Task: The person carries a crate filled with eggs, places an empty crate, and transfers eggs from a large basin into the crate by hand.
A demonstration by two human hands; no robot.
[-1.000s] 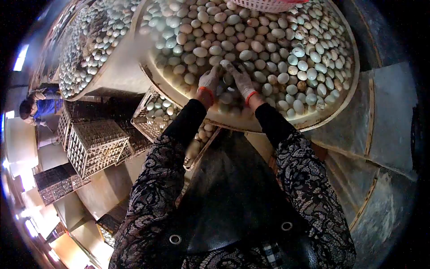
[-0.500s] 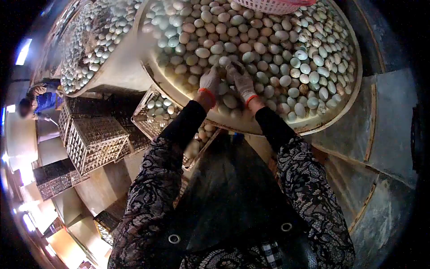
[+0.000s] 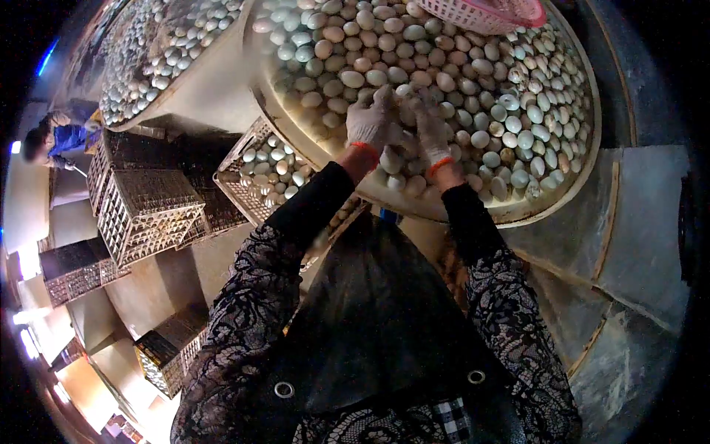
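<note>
A round pale-rimmed table (image 3: 296, 140) in front of me is heaped with white, cream and bluish eggs (image 3: 392, 42). Both my hands wear whitish knit gloves with orange bands at the wrists. My left hand (image 3: 370, 122) is among the eggs near the table's front edge, its fingers bent round an egg that is mostly hidden. Close beside it on the right, my right hand (image 3: 431, 135) has its fingers curled down on an egg, also largely covered. More eggs lie between and around the hands.
A pink plastic basket (image 3: 484, 21) sits on the eggs at the far side. Below the rim at left stands a crate of eggs (image 3: 274, 172). Stacked crates (image 3: 151, 211) and a second egg-covered table (image 3: 177, 111) are farther left, with a person in blue (image 3: 68, 137) beyond.
My view has shifted slightly, so the basket shows more. Both hands sit a little farther right in view, and the left hand's fingers have changed position over the eggs.
</note>
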